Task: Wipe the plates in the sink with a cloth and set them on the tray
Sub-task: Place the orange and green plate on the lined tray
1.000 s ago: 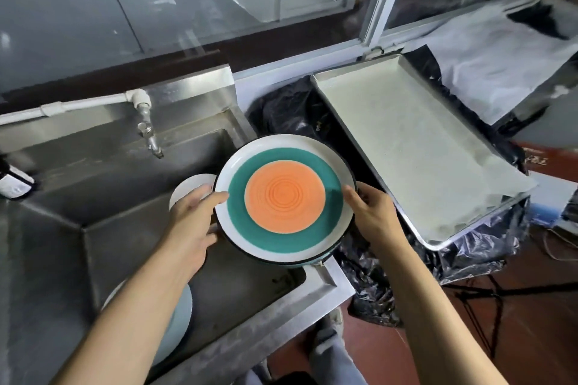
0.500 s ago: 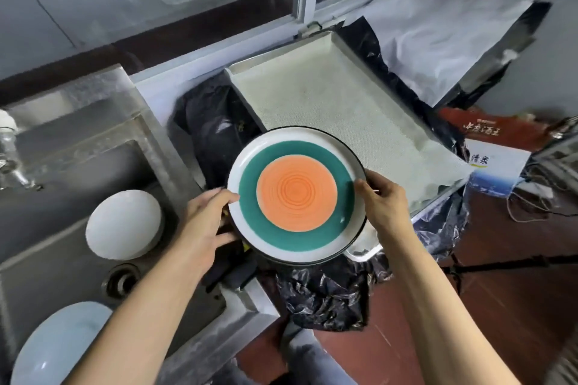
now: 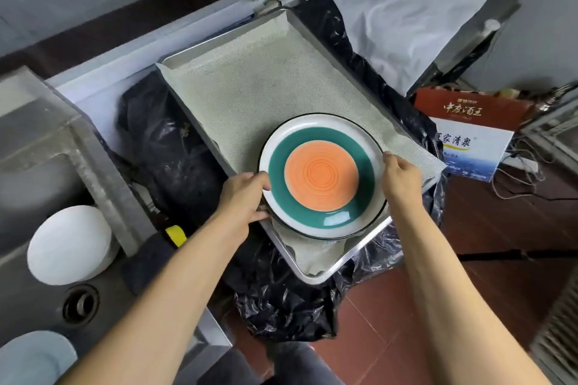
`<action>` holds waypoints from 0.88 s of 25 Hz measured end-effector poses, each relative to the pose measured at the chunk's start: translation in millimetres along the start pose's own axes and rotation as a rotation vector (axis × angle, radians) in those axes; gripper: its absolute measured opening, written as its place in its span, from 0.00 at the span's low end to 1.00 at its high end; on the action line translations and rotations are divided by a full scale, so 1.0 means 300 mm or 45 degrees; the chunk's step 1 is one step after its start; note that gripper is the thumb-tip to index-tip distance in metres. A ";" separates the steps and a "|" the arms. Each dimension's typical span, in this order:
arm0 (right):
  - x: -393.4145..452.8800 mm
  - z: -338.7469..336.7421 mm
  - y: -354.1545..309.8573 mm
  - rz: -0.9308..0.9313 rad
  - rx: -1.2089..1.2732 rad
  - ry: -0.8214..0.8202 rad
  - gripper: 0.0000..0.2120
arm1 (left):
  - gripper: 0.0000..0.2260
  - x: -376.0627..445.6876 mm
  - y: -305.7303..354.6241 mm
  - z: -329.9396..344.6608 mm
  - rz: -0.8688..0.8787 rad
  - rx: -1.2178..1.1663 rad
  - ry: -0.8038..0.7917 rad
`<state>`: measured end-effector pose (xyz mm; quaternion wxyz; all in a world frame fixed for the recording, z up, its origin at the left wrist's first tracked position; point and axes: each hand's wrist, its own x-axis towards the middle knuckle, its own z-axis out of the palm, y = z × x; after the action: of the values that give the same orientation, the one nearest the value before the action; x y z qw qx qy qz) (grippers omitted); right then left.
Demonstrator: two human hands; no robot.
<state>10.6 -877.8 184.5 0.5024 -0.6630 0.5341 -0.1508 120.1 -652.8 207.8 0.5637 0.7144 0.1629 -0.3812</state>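
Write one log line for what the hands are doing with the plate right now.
step: placing | plate: over near end of tray | left hand: grips rim | right hand: grips rim | sink: two plates left

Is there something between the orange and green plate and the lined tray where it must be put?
Nothing visible. The round orange, green and white plate is over the near end of the cloth-lined metal tray, held at its rim by the left hand and right hand; the liner around it is bare.
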 end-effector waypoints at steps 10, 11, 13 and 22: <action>0.147 0.031 0.043 0.020 -0.137 -0.092 0.18 | 0.12 0.120 -0.025 0.120 -0.006 0.126 -0.003; 0.150 0.034 0.048 0.022 -0.155 -0.097 0.19 | 0.11 0.121 -0.027 0.125 -0.005 0.142 0.008; 0.153 0.038 0.062 0.016 -0.169 -0.101 0.21 | 0.10 0.119 -0.036 0.130 -0.021 0.162 0.021; 0.127 0.051 0.104 -0.136 -0.383 -0.062 0.19 | 0.19 0.098 -0.080 0.111 -0.004 0.321 -0.058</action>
<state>19.0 -900.4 139.1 0.4014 -0.7617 0.5024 -0.0797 111.4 -682.2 167.6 0.4725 0.7704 0.1020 -0.4158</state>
